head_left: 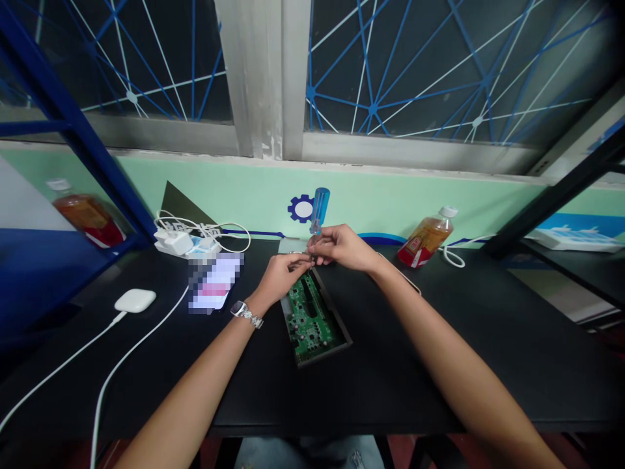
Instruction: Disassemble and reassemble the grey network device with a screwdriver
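A screwdriver (319,207) with a clear blue handle stands nearly upright over the far end of a green circuit board (312,319). My right hand (344,247) is closed on it, with fingers and thumb just below the handle. Beside its lower shaft is my left hand (283,277), thumb and fingers pinched together; whatever lies between those fingertips is too small to make out. The board sits in a shallow metal frame (344,332) on the black desk. Both hands cover the frame's far end, and the screwdriver's tip is hard to see.
Left of the board lie a lit phone (217,283), a white earbud case (135,300) on a cable, and a power strip (188,244) with white plugs. A drink bottle (426,238) stands at the back right, near the green wall (390,202).
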The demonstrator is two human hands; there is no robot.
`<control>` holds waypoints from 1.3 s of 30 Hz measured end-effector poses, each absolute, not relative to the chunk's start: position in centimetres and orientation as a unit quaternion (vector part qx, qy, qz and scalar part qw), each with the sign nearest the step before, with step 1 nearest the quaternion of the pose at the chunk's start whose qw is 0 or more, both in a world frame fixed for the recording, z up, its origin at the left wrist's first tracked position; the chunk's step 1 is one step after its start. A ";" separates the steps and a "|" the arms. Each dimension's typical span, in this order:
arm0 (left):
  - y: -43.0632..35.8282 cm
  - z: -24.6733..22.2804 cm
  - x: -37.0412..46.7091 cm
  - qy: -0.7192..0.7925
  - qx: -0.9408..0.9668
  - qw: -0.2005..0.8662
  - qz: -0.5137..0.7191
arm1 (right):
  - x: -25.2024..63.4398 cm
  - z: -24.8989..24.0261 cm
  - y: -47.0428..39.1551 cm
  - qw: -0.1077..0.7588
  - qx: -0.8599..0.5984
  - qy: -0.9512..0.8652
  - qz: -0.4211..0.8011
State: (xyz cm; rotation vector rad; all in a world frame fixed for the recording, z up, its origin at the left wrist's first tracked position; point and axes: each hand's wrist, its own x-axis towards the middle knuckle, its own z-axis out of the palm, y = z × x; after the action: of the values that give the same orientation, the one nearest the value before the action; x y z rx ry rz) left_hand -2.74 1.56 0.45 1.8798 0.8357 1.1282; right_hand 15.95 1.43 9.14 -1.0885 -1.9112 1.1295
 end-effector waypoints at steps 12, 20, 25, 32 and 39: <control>1.5 0.4 -1.3 0.351 0.746 0.324 0.465 | 15.5 9.0 0.9 0.294 -0.384 -0.747 0.456; 1.7 0.1 -1.7 0.343 0.720 0.388 0.462 | 15.9 8.2 1.9 0.380 -0.445 -0.722 0.368; 1.7 0.5 -2.6 0.359 0.724 0.371 0.457 | 16.1 8.7 1.8 0.358 -0.427 -0.715 0.423; 1.7 0.6 -1.9 0.345 0.739 0.344 0.465 | 15.5 9.1 1.0 0.322 -0.405 -0.720 0.462; 1.7 -0.2 -1.1 0.359 0.737 0.340 0.460 | 15.3 8.2 1.3 0.339 -0.445 -0.745 0.363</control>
State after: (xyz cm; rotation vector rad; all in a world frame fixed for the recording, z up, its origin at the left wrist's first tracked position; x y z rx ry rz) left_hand -1.12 1.75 -0.25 1.9181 0.9349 1.1976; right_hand 15.30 1.27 8.15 -1.1584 -1.9414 0.9463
